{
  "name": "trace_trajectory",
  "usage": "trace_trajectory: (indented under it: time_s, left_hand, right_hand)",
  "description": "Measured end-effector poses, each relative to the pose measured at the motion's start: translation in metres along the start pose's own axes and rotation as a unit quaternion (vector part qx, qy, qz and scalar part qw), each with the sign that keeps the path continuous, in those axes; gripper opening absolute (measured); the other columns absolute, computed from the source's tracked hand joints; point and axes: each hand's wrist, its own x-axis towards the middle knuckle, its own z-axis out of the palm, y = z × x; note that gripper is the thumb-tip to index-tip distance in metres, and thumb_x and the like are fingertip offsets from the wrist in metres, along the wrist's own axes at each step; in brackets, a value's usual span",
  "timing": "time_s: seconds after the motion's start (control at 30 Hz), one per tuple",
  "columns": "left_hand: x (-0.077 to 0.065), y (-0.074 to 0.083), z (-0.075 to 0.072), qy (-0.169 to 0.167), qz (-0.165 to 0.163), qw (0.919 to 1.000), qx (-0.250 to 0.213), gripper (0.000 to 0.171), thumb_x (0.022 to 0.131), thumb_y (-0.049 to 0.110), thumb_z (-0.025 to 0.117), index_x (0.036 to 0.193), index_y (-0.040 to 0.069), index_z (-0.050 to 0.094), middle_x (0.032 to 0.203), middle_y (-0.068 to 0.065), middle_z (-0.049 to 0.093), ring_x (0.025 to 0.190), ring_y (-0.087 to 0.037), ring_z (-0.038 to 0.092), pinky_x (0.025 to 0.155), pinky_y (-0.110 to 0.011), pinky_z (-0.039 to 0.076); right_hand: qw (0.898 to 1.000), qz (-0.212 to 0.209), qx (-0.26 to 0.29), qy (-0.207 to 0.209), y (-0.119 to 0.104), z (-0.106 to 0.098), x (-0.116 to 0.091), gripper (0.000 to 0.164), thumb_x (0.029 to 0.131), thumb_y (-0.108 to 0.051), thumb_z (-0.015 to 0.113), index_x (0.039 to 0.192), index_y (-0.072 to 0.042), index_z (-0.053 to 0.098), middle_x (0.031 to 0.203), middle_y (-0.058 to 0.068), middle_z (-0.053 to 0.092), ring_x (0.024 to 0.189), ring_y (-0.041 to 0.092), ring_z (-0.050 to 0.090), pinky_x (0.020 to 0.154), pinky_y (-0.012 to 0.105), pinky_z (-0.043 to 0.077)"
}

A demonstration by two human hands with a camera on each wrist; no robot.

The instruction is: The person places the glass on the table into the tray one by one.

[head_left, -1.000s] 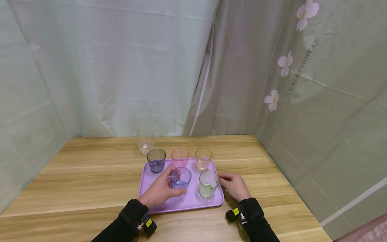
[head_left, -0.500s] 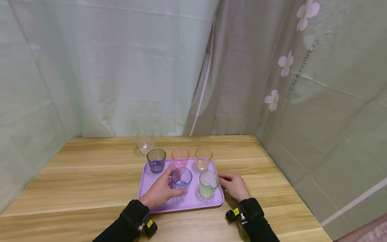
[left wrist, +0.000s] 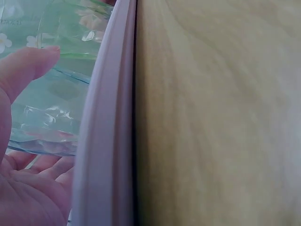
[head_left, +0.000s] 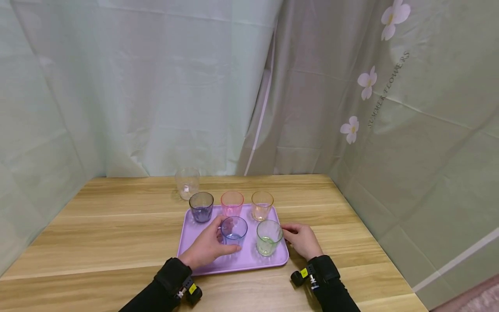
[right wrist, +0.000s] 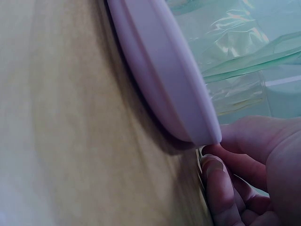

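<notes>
On the lilac tray [head_left: 249, 261] a blue-tinted glass [head_left: 235, 236] stands upright at the front left. My left hand [head_left: 204, 246] holds it, thumb on the near side and fingers round the far side. The left wrist view shows the thumb [left wrist: 33, 66] and the glass wall [left wrist: 51, 110] beyond the tray's rim. At the tray's right edge, beside a green-tinted glass [head_left: 269, 243], is my right hand [head_left: 304, 240]. In the right wrist view its fingers [right wrist: 221, 190] curl at the tray rim [right wrist: 164, 70] and pinch it; part of the grip is hidden.
Along the tray's back stand a dark grey glass [head_left: 201, 210], a pink glass [head_left: 232, 200] and an amber glass [head_left: 262, 209]. Behind the tray at left, a clear glass [head_left: 188, 185] is on the wooden table [head_left: 117, 234]. Curtains [head_left: 187, 86] hang round the table.
The blue glass and my left hand have shifted very slightly to the right since the first frame. My right hand, the tray and the other glasses look unchanged.
</notes>
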Motion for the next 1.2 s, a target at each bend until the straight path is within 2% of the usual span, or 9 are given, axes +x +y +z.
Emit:
trace_trajectory:
  time_s: [0.23,0.47,0.57,0.63,0.8,0.93,1.2]
  left_hand:
    - [-0.001,0.004,-0.003,0.001,0.007,1.0000,0.005,0.089,0.084,0.015,0.097,0.154,-0.001,0.044,0.150,-0.028,0.058,0.134,-0.039,0.066,0.098,-0.022,0.058]
    - [-0.001,0.010,-0.003,0.009,0.014,0.9998,0.014,0.095,0.083,0.014,0.097,0.158,-0.003,0.041,0.151,-0.029,0.057,0.130,-0.039,0.067,0.097,-0.024,0.059]
    - [-0.001,0.010,-0.002,0.020,0.007,0.9994,0.028,0.099,0.082,0.016,0.098,0.160,-0.003,0.041,0.157,-0.027,0.054,0.133,-0.038,0.065,0.102,-0.029,0.059]
    - [-0.002,0.011,-0.002,0.030,0.001,0.9990,0.035,0.100,0.081,0.017,0.098,0.161,-0.002,0.041,0.161,-0.026,0.052,0.138,-0.038,0.063,0.110,-0.037,0.058]
    - [-0.002,0.015,-0.006,0.044,0.002,0.9987,0.028,0.102,0.082,0.018,0.098,0.163,-0.001,0.040,0.165,-0.027,0.049,0.150,-0.043,0.054,0.127,-0.057,0.044]
    - [-0.002,0.020,-0.010,0.039,0.013,0.9990,0.016,0.100,0.084,0.018,0.097,0.164,-0.002,0.039,0.164,-0.030,0.049,0.154,-0.047,0.049,0.130,-0.061,0.038]
    - [-0.003,0.029,-0.013,0.035,0.016,0.9991,0.018,0.097,0.086,0.020,0.095,0.163,-0.001,0.040,0.163,-0.029,0.050,0.155,-0.046,0.047,0.132,-0.061,0.036]
  right_hand:
    - [1.000,0.003,-0.001,-0.004,0.002,0.000,0.002,0.022,0.104,-0.017,0.075,0.120,-0.005,0.083,0.111,0.010,0.082,0.090,0.014,0.071,0.077,0.030,0.060]
    - [1.000,0.002,-0.005,-0.001,0.001,0.000,0.002,0.022,0.104,-0.017,0.074,0.120,-0.004,0.083,0.111,0.011,0.082,0.090,0.015,0.071,0.076,0.026,0.059]
    - [1.000,0.003,-0.003,-0.002,0.001,0.000,0.001,0.022,0.104,-0.017,0.074,0.119,-0.004,0.083,0.111,0.010,0.082,0.090,0.015,0.071,0.075,0.026,0.058]
    - [1.000,0.003,-0.004,-0.003,0.001,0.000,0.001,0.022,0.104,-0.017,0.074,0.119,-0.004,0.083,0.111,0.010,0.082,0.090,0.015,0.071,0.076,0.027,0.059]
    - [1.000,0.007,-0.003,-0.004,0.002,0.001,0.001,0.021,0.104,-0.016,0.074,0.119,-0.005,0.083,0.111,0.010,0.082,0.091,0.015,0.071,0.078,0.030,0.060]
    - [1.000,0.004,-0.003,-0.005,0.002,-0.001,0.001,0.022,0.104,-0.017,0.074,0.119,-0.004,0.083,0.111,0.010,0.082,0.091,0.015,0.071,0.077,0.030,0.060]
    - [1.000,0.009,-0.004,-0.005,0.002,0.000,0.000,0.022,0.105,-0.018,0.074,0.119,-0.005,0.083,0.112,0.010,0.082,0.092,0.016,0.072,0.079,0.030,0.061]
